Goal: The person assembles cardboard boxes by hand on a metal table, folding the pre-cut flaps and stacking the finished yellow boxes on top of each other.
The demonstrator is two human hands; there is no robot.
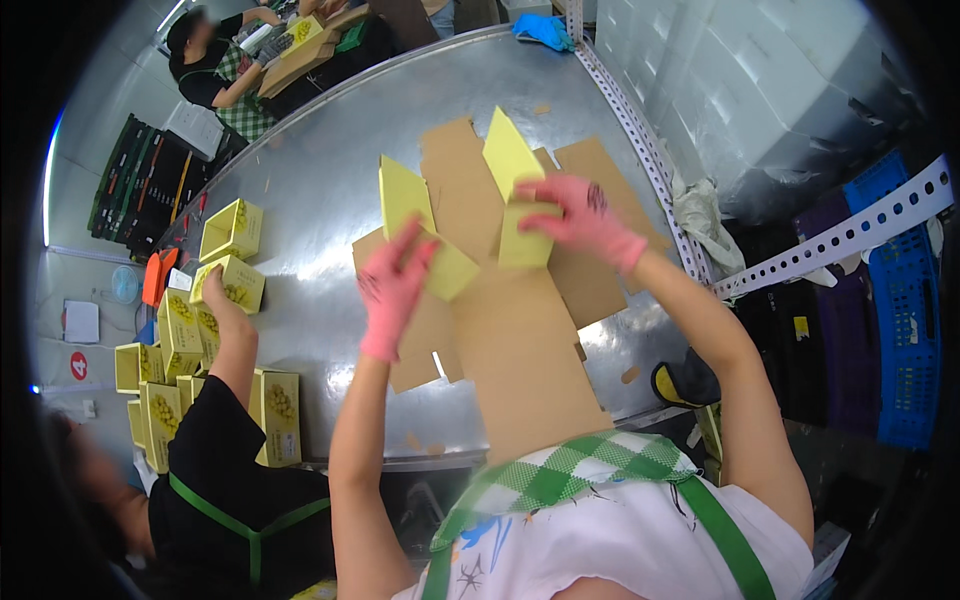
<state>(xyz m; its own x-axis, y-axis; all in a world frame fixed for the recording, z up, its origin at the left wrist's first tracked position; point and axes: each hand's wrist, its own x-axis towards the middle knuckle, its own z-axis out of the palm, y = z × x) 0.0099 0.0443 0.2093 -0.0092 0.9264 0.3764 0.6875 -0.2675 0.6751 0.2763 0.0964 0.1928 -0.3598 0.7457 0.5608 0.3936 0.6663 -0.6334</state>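
Note:
An unfolded cardboard box blank (517, 337), brown side up, lies in front of me on the metal table. Two creased yellow flaps stand up from its far part, a left one (405, 195) and a right one (512, 154). My left hand (394, 289), in a pink glove, is at the left flap with thumb and fingers near its crease. At the crease of the right flap is my right hand (577, 217), also pink-gloved, its fingers across the yellow face. Both hands are blurred, so whether they grip or only touch is unclear.
More brown cardboard (600, 172) lies at the right. A co-worker's hand (214, 281) touches a yellow grape-printed box (244, 281), among several at left. A perforated metal rail (637, 150) edges the table; blue gloves (544, 31) lie at the far corner. Another person (217, 67) works beyond.

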